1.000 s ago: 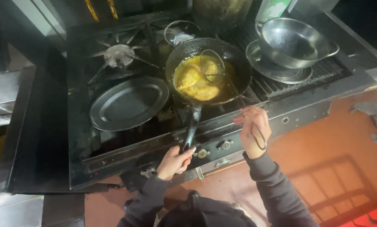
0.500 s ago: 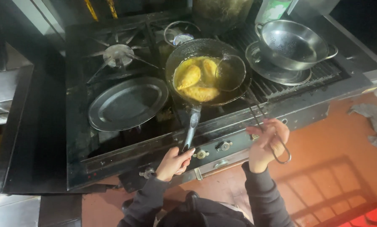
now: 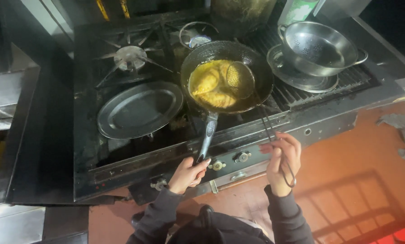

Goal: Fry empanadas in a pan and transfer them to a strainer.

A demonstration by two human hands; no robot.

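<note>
Two hands share one frying job, and each grip has its reason. Furthest left on the black stove (image 3: 53,149), an empty oval metal platter (image 3: 139,109) lies over a burner just beside the pan — close enough, it seems, to take whatever comes out. The left hand (image 3: 187,174) is closed around the end of the frying pan's (image 3: 261,86) long handle, well back from the heat, which would steady the pan. Inside, yellow folded pastries (image 3: 210,88) sit in oil; they look pale golden, crescent-shaped, packed close together in the left half of the pan. The wire skimmer (image 3: 238,77) rests its mesh bowl at the right edge of the pastries, touching or nearly so. Its thin handle slopes down past the stove front to the right hand (image 3: 281,162), whose fingers are curled about it near the looped end — a long reach that keeps skin away from spatter. Right of that, a steel colander (image 3: 322,47) stands on a round plate.
</note>
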